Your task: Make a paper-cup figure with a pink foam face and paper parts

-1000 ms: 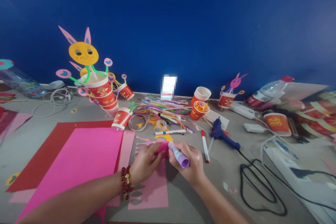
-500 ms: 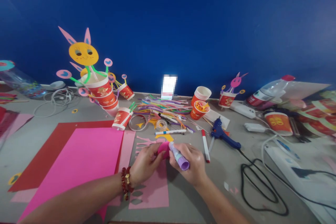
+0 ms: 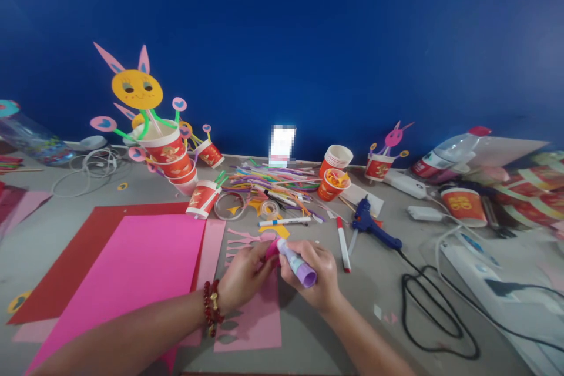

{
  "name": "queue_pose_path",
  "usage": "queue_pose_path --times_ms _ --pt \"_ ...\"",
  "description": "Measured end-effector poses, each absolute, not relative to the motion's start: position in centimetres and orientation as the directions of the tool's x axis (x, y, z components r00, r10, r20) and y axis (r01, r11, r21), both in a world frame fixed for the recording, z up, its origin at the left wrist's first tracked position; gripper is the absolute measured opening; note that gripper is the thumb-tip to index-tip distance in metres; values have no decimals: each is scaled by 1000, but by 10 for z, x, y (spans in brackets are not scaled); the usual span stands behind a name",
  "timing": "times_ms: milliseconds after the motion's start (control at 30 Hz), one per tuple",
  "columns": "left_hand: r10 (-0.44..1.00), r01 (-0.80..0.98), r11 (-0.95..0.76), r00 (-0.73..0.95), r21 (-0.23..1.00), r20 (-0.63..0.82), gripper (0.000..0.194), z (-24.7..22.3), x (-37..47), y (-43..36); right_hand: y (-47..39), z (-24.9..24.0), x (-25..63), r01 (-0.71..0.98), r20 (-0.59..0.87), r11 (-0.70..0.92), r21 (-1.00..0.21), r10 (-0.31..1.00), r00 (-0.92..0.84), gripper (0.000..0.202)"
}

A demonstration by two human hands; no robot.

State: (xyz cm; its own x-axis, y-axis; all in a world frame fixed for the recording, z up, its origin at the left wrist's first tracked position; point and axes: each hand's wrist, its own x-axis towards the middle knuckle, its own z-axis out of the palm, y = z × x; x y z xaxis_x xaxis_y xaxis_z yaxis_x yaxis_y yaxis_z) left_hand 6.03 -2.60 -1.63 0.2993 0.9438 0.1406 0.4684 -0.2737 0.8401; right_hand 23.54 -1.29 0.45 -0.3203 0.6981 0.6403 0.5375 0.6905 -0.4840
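Note:
My left hand (image 3: 247,273), with a red bead bracelet at its wrist, pinches a small magenta paper piece (image 3: 272,248). In my right hand (image 3: 318,273) is a purple glue stick (image 3: 296,262), tilted with its tip against the paper's edge; the wide purple end points toward me. Fingers hide much of the paper. Beneath the hands lies a light pink sheet (image 3: 258,323) with shapes cut out of it. A bright pink sheet (image 3: 145,276) rests on a red sheet (image 3: 70,270) to the left.
A blue glue gun (image 3: 374,226) with a black cord lies to the right, beside a red-capped marker (image 3: 343,245). Behind the hands are colourful pipe cleaners (image 3: 273,179). Decorated paper cups (image 3: 165,150) stand at back left, and a power strip (image 3: 484,288) lies at right.
The magenta piece has turned in my left fingers and shows less of its face. The glue stick has moved slightly left with it. The whole view has shifted a little.

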Motion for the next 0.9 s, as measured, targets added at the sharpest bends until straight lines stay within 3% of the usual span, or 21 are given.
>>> queue_pose_path --times_ms 733,900 --pt "924 540 -352 332 764 191 29 -23 58 -28 -13 3 236 497 576 649 -576 753 -317 9" --pt "921 549 -365 332 752 205 28 -23 59 -28 -13 2 237 550 530 575 -606 807 -261 4"
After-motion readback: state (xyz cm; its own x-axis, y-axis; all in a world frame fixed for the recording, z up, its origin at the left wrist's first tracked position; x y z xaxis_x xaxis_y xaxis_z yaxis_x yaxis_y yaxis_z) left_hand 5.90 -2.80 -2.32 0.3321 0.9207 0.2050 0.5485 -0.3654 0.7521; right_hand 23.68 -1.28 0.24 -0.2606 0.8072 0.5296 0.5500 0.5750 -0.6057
